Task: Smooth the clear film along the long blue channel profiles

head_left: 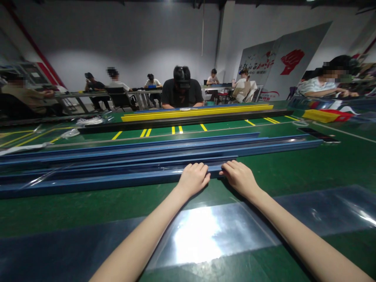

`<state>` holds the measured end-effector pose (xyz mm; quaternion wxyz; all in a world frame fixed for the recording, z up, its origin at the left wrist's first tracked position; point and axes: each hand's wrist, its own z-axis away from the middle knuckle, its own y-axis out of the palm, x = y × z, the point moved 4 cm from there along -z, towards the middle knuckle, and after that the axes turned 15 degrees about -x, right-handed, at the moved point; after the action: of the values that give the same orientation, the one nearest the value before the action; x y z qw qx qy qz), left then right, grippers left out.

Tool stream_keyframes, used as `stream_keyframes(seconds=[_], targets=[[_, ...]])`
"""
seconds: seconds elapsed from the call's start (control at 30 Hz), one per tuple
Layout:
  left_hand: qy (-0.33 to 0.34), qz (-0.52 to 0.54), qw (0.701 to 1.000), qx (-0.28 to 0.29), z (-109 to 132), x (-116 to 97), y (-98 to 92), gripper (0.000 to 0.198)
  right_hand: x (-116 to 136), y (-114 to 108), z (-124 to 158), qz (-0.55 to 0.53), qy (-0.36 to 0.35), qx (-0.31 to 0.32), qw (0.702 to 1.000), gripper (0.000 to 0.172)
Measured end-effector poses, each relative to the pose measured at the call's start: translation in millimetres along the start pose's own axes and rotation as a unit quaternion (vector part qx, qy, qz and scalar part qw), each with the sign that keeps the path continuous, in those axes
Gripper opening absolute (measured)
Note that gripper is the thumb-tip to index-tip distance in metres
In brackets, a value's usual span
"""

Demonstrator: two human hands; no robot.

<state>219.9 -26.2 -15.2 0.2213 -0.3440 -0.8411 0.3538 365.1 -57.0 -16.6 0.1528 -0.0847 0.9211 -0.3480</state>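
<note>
The big green table has a shiny see-through sheet lying flat at the front, long blue strips behind it, a flat black thing near their right end, and, farther back, a long black strip and yellow lines.

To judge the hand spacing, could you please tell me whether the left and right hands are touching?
Apart: the head view shows a stretch of the blue channel between the left hand and the right hand.
</note>
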Motion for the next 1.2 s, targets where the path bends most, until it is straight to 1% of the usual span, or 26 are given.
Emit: stream_keyframes(seconds=[0.23, 0.4, 0.5, 0.67, 0.87, 1.03, 1.2], targets=[[-0.043, -0.006, 0.996, 0.076, -4, 11, -5.7, 0.018, -6, 3, -4, 0.007, 0.004, 0.01, 1.0, 0.023], [-0.048, -0.007, 0.991, 0.123, -7, 22, -12.7, 0.019, -7, 2, -6, 0.013, -0.007, 0.017, 1.0, 0.026], [-0.046, -0.011, 0.989, 0.139, -8, 27, -16.7, 0.019, -9, 0, -7, 0.02, -0.01, 0.022, 0.999, 0.026], [-0.031, -0.016, 0.99, 0.14, -6, 32, -19.7, 0.016, -20, -2, -5, 0.018, 0.009, 0.042, 0.999, 0.023], [-0.009, -0.022, 0.991, 0.135, 0, 36, -15.5, 0.017, -37, -4, 4, 0.04, 0.043, 0.045, 0.997, 0.023], [-0.01, -0.019, 0.991, 0.135, 1, 40, -13.1, 0.016, -37, -2, 7, 0.037, 0.041, 0.033, 0.998, 0.022], [-0.019, -0.014, 0.99, 0.143, 0, 40, -14.3, 0.017, -36, 7, 12, 0.001, 0.04, 0.034, 0.999, 0.019]])
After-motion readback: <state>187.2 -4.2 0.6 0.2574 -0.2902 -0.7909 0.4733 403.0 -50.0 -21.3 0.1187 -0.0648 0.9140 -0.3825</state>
